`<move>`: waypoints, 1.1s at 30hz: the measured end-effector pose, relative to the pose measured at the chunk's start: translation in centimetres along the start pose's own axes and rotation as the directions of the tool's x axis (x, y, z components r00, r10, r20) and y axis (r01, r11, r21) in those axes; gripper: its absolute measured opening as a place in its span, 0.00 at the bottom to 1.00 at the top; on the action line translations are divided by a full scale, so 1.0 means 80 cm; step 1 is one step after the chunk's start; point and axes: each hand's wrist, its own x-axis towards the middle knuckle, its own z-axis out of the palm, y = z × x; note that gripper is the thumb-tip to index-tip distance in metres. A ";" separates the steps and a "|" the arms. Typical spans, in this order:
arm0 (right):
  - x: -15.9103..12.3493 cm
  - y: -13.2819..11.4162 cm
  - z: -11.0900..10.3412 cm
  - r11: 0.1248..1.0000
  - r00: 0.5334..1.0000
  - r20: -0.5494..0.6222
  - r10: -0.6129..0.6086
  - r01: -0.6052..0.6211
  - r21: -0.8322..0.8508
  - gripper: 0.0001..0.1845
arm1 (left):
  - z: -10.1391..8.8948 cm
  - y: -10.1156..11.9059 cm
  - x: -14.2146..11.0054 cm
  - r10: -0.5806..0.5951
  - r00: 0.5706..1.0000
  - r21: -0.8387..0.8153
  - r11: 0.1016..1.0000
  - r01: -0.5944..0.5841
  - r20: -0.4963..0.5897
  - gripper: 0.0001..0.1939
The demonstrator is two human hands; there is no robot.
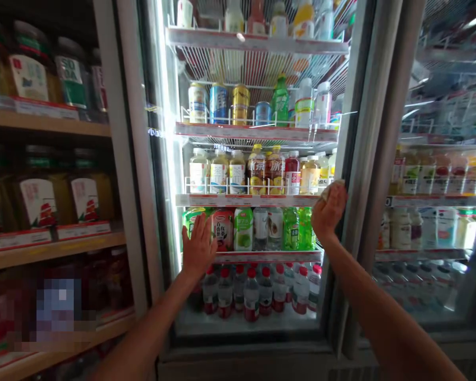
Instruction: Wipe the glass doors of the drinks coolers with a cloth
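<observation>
- Left hand (198, 246): bare, grip released, palm flat and fingers spread against the glass door (254, 159), level with the lowest-but-one shelf, near the door's left side
- Right hand (328, 209): bare, grip clenched on a pale crumpled cloth (330, 189), soft-looking, exact material too small to tell; held against the glass at the door's right edge
- Both forearms come in from the near side, well apart
- Glass door: tall, shiny pane with reflections, grey frame (351, 159) on the right, lit from inside
- Shelves inside: white wire shelves (254, 132) with red-and-white price strips
- Upper shelf: metal drink cans (218, 103), blue, gold and silver, beside a green plastic soda bottle (280, 100)
- Middle shelf: plastic tea bottles (257, 169) with red-and-yellow labels, among other juice bottles
- Just behind the hands: green-labelled bottles (291, 228)
- Bottom of the cooler: clear bottles with red caps (252, 293), standing in rows
- Far right: a neighbouring cooler door (432, 106), also glass, with more bottled drinks behind it
- Left: wooden shelf (47, 121) carrying large jars with paper labels (27, 76), price strips on its edge; lower left is partly pixelated
</observation>
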 end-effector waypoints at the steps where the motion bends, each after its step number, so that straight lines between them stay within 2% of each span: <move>1: 0.001 -0.008 0.005 1.000 1.000 -0.022 -0.007 0.007 0.000 0.31 | 0.000 0.000 0.000 -0.001 1.000 -0.001 1.000 0.001 -0.001 0.30; 2: -0.003 -0.022 0.009 0.998 0.998 0.002 -0.063 0.063 0.012 0.32 | -0.001 0.000 0.000 -0.003 1.000 -0.002 1.000 0.003 -0.004 0.30; 3: -0.010 -0.041 0.012 0.986 0.984 0.078 -0.161 0.158 0.044 0.32 | -0.002 0.000 0.000 -0.002 1.000 -0.004 1.000 0.002 -0.004 0.30; 4: -0.020 -0.061 0.013 0.959 0.944 0.173 -0.281 0.268 0.093 0.33 | -0.004 0.000 0.000 0.004 1.000 -0.007 1.000 -0.004 -0.002 0.29; 5: -0.029 -0.078 0.013 0.916 0.877 0.267 -0.399 0.371 0.151 0.34 | -0.006 -0.002 0.001 0.011 1.000 -0.010 1.000 -0.011 0.000 0.29; 6: -0.036 -0.092 0.013 0.870 0.802 0.337 -0.494 0.448 0.207 0.34 | -0.009 -0.005 0.002 0.013 1.000 -0.010 1.000 -0.013 -0.002 0.29; 7: -0.039 -0.099 0.012 0.838 0.752 0.371 -0.545 0.489 0.241 0.35 | -0.012 -0.010 0.003 0.006 1.000 -0.008 1.000 -0.006 -0.007 0.30; 8: -0.036 -0.101 0.011 0.836 0.750 0.369 -0.548 0.490 0.245 0.35 | -0.015 -0.016 0.004 -0.011 1.000 -0.001 1.000 0.011 -0.015 0.30; 9: -0.030 -0.098 0.012 0.865 0.800 0.331 -0.501 0.452 0.218 0.35 | -0.018 -0.023 0.006 -0.038 0.999 0.009 0.999 0.038 -0.028 0.30; 11: -0.011 -0.089 0.019 0.952 0.942 0.163 -0.294 0.274 0.133 0.35 | -0.023 -0.039 0.008 -0.093 0.995 0.032 0.995 0.094 -0.045 0.31; 12: -0.003 -0.088 0.024 0.977 0.978 0.078 -0.191 0.182 0.108 0.35 | -0.024 -0.046 0.009 -0.107 0.993 0.042 0.993 0.109 -0.043 0.31; 13: 0.002 -0.091 0.030 0.987 0.991 0.026 -0.131 0.128 0.098 0.35 | -0.025 -0.052 0.009 -0.112 0.993 0.052 0.992 0.114 -0.034 0.30; 14: 0.001 -0.101 0.035 0.987 0.992 0.018 -0.128 0.125 0.102 0.35 | -0.025 -0.056 0.010 -0.112 0.993 0.060 0.992 0.113 -0.023 0.30; 15: -0.006 -0.115 0.040 0.979 0.984 0.051 -0.173 0.166 0.117 0.35 | -0.026 -0.059 0.010 -0.109 0.994 0.065 0.992 0.109 -0.009 0.29; 16: -0.016 -0.133 0.043 0.961 0.960 0.114 -0.255 0.239 0.143 0.35 | -0.027 -0.060 0.010 -0.104 0.995 0.068 0.992 0.104 0.005 0.29; 17: -0.029 -0.152 0.044 0.926 0.912 0.191 -0.362 0.329 0.184 0.35 | -0.029 -0.061 0.010 -0.101 0.995 0.069 0.993 0.100 0.012 0.28; 19: -0.050 -0.186 0.045 0.814 0.750 0.322 -0.577 0.500 0.295 0.35 | -0.035 -0.063 0.010 -0.097 0.995 0.069 0.993 0.095 0.021 0.28; 20: -0.055 -0.197 0.045 0.762 0.675 0.356 -0.646 0.551 0.339 0.35 | -0.039 -0.066 0.010 -0.099 0.995 0.072 0.993 0.097 0.021 0.28; 21: -0.054 -0.205 0.046 0.737 0.638 0.370 -0.676 0.574 0.357 0.34 | -0.043 -0.070 0.009 -0.106 0.994 0.077 0.992 0.105 0.019 0.28; 22: -0.047 -0.209 0.048 0.749 0.654 0.366 -0.662 0.567 0.343 0.34 | -0.046 -0.076 0.009 -0.115 0.993 0.083 0.990 0.113 0.017 0.27; 23: -0.037 -0.211 0.051 0.794 0.717 0.343 -0.607 0.527 0.302 0.34 | -0.049 -0.083 0.008 -0.118 0.993 0.088 0.989 0.116 0.020 0.27; 25: -0.015 -0.216 0.059 0.903 0.872 0.250 -0.421 0.377 0.203 0.35 | -0.052 -0.096 0.006 -0.103 0.994 0.081 0.992 0.099 0.045 0.26; 26: -0.009 -0.221 0.063 0.931 0.913 0.209 -0.351 0.317 0.179 0.35 | -0.053 -0.101 0.005 -0.097 0.994 0.067 0.993 0.093 0.058 0.26; 27: -0.008 -0.229 0.067 0.938 0.924 0.193 -0.329 0.297 0.178 0.35 | -0.055 -0.102 0.005 -0.100 0.993 0.043 0.994 0.097 0.067 0.26; 28: -0.013 -0.239 0.070 0.926 0.910 0.206 -0.361 0.322 0.197 0.35 | -0.060 -0.100 0.005 -0.111 0.991 0.007 0.994 0.111 0.070 0.25; 29: -0.023 -0.250 0.073 0.890 0.863 0.242 -0.443 0.389 0.239 0.35 | -0.069 -0.093 0.007 -0.127 0.989 -0.049 0.990 0.131 0.069 0.24; 30: -0.035 -0.261 0.074 0.827 0.783 0.284 -0.553 0.475 0.299 0.34 | -0.083 -0.083 0.008 -0.139 0.988 -0.131 0.980 0.147 0.071 0.23; 32: -0.057 -0.282 0.076 0.663 0.578 0.330 -0.747 0.611 0.433 0.32 | -0.128 -0.051 0.012 -0.121 0.987 -0.366 0.918 0.151 0.103 0.21; 33: -0.062 -0.290 0.078 0.603 0.506 0.330 -0.797 0.639 0.477 0.31 | -0.157 -0.033 0.012 -0.086 0.987 -0.511 0.848 0.144 0.135 0.20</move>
